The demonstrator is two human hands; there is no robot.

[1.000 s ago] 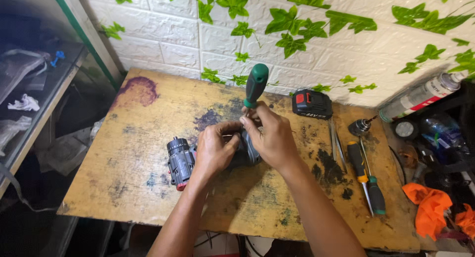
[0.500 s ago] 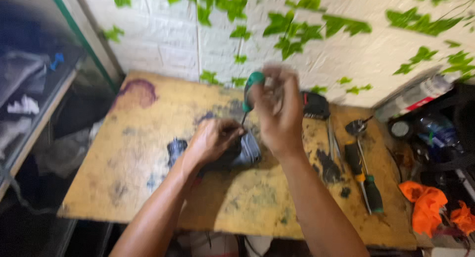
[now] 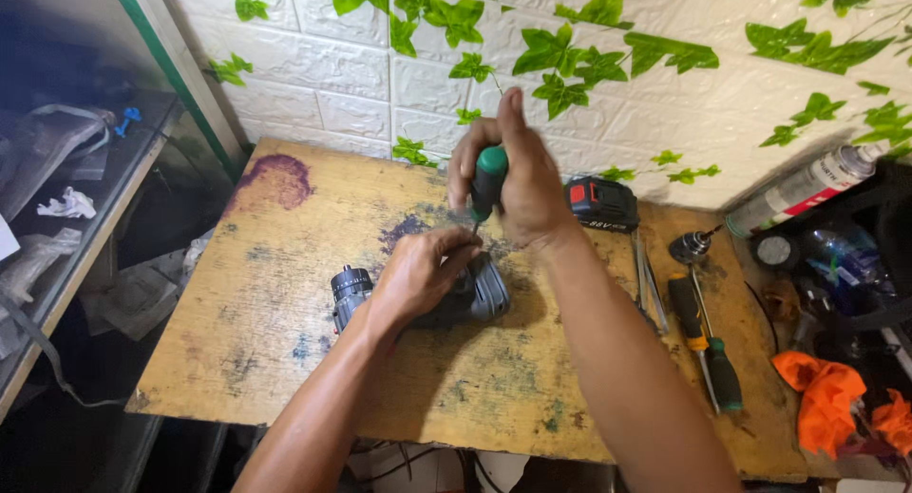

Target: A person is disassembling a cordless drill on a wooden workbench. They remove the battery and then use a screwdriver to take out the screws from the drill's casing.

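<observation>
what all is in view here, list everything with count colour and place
drill body: 1, grey and black, lying mid-table under the left hand
screwdriver: 1, green handle, upright in the right hand, tip down at the drill body
battery pack: 1, black with red, back of the table
loose screwdrivers: 2, one yellow and black, one green, right side of the table
spray can: 1, white and grey, leaning at far right
orange cloth: 1, right edge
table: 1, worn yellow wood
leaf vines: several, green, on the white brick wall
left hand: pressing on the drill body
right hand: gripping the screwdriver
</observation>
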